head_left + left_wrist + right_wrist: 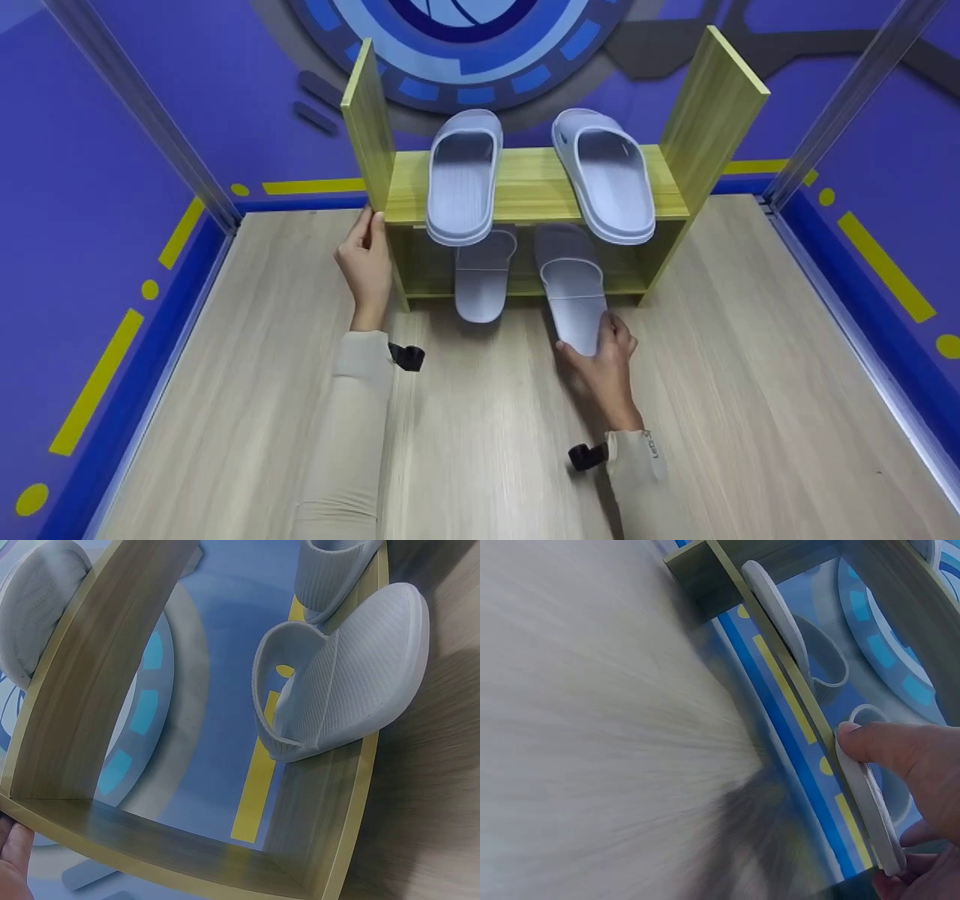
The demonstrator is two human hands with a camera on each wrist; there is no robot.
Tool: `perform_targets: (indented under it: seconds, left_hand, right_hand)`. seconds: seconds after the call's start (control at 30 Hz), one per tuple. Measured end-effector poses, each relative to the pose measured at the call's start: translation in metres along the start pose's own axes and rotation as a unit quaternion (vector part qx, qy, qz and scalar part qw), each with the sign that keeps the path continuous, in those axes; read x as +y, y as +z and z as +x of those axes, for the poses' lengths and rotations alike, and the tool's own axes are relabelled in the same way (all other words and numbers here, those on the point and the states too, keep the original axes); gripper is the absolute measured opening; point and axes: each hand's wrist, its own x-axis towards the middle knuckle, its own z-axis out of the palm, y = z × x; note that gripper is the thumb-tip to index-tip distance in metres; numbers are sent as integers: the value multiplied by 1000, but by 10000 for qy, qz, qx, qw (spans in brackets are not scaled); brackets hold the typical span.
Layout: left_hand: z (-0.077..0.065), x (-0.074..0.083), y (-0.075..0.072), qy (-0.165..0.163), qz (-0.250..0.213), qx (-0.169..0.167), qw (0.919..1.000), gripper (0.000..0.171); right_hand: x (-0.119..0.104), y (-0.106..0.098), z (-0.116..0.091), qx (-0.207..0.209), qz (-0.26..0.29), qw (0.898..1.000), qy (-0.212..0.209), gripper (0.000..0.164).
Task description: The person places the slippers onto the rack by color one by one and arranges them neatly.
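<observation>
My right hand [604, 367] grips the heel end of a grey slide slipper [576, 300], thumb on one edge and fingers on the other. The slipper's toe reaches into the lower level of a wooden shoe rack [525, 180]; its heel juts out in front. In the right wrist view, the thumb [877, 744] presses on the sole's edge. My left hand [366, 262] pinches the rack's left side panel near the upper shelf. A second grey slide slipper [375, 667] sits on the lower level, left of the first, its heel past the front edge.
Two pale clogs, a left one [463, 180] and a right one [606, 176], stand on the upper shelf. Side panels rise above it at both ends. A blue patterned wall [285, 45] is behind the rack, which stands on a wood-grain surface [480, 450].
</observation>
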Motion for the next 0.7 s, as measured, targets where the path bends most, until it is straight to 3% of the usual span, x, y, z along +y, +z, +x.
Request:
perform_targets:
  seconds: [0.4, 0.7]
  left_hand:
    - [0, 1, -1, -85, 28, -24, 10000, 36]
    - [0, 0, -1, 1, 3, -19, 10000, 37]
  right_hand:
    - [-2, 8, 7, 113, -53, 9999, -99, 90]
    - [-6, 13, 16, -25, -198, 9998, 33, 89]
